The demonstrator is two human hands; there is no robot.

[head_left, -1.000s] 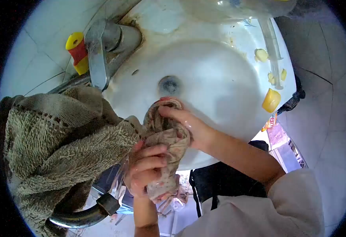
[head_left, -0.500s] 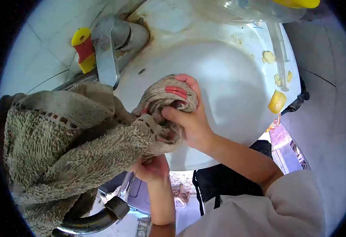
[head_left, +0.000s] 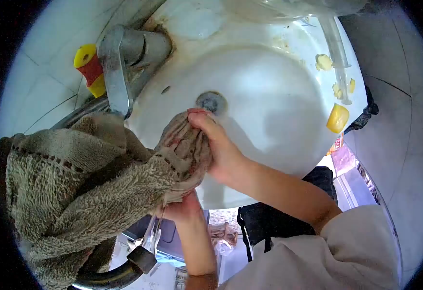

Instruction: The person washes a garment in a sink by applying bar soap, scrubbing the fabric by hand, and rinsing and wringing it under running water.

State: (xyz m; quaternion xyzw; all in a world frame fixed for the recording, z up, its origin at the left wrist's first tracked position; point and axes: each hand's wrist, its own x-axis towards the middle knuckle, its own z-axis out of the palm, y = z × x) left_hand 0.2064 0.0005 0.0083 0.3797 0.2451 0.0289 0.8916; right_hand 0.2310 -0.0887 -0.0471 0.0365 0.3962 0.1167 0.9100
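Note:
A thick, grey-brown terry towel (head_left: 100, 193) hangs bunched at the left, beside the sink. My right hand (head_left: 221, 150) is closed round the towel's gathered end, with the thumb lying along its top. Below, my left hand (head_left: 185, 209) is against the underside of the same bunch; its fingers are mostly hidden by the cloth. Both hands are over the near left part of the white washbasin (head_left: 279, 96). A clear streak, possibly water, shows under the towel by my left hand.
A metal tap (head_left: 129, 50) stands at the upper left, with a yellow-and-red object (head_left: 90, 70) beside it. On the basin's right rim lie a yellow soap-like piece (head_left: 337, 118), paler scraps (head_left: 323, 62) and a clear plastic rod (head_left: 338, 58). A curved pipe (head_left: 110, 278) is below.
My right hand has turned and drawn the gathered towel end down and left. The drain, hidden before, now shows. The towel end is twisted narrower.

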